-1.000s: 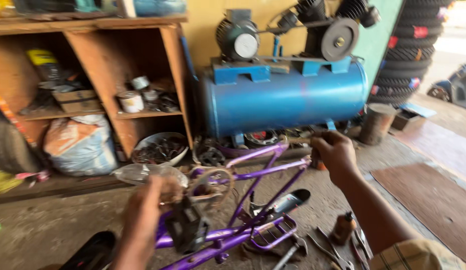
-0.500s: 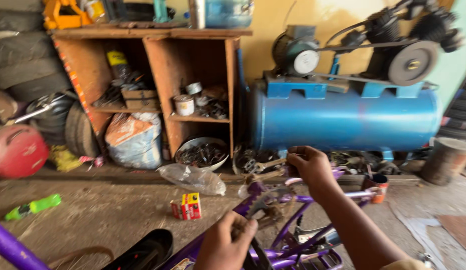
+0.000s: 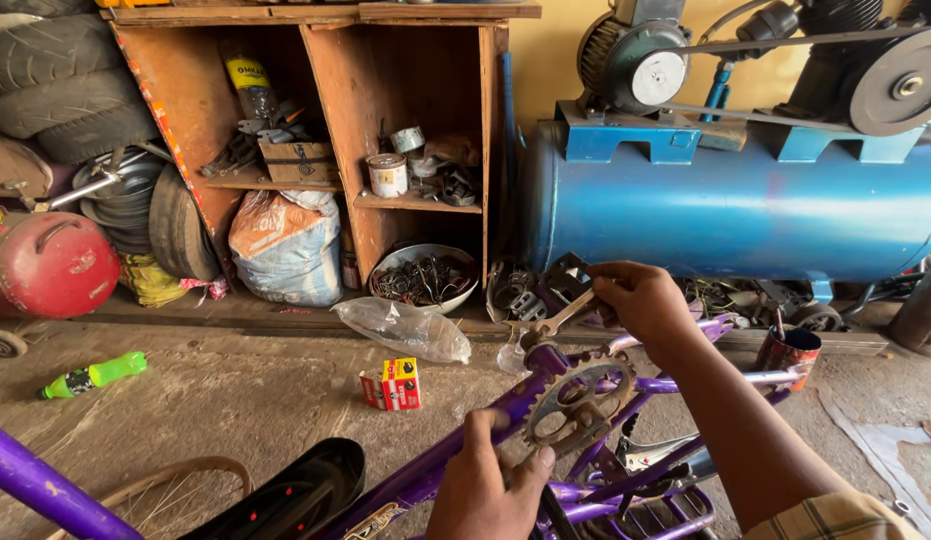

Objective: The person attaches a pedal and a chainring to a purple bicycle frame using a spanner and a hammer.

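Compressor point(image 3: 745, 210), blue tank, fills the right of the room against a yellow wall; wooden shelf point(image 3: 325, 130) with cans and scrap stands left of it, tyres point(image 3: 55, 80) stacked at far left. Concrete floor point(image 3: 235, 400) carries a red tank point(image 3: 55, 265), a sack point(image 3: 285, 250), a bowl point(image 3: 425, 280) of metal bits, a plastic bag point(image 3: 405, 328), a green bottle point(image 3: 93, 375), a small box point(image 3: 393, 384).

Purple bike frame point(image 3: 455, 455) lies across the foreground, long axis low left to upper right. Chainring point(image 3: 575, 410) sits between both hands. Right hand point(image 3: 640, 305) closed around a spanner point(image 3: 550, 325), whose shaft slants down-left to the crank axle, just above the chainring. Left hand point(image 3: 490, 480) is nearer the chainring, closed on the frame tube, thumb touching the teeth.
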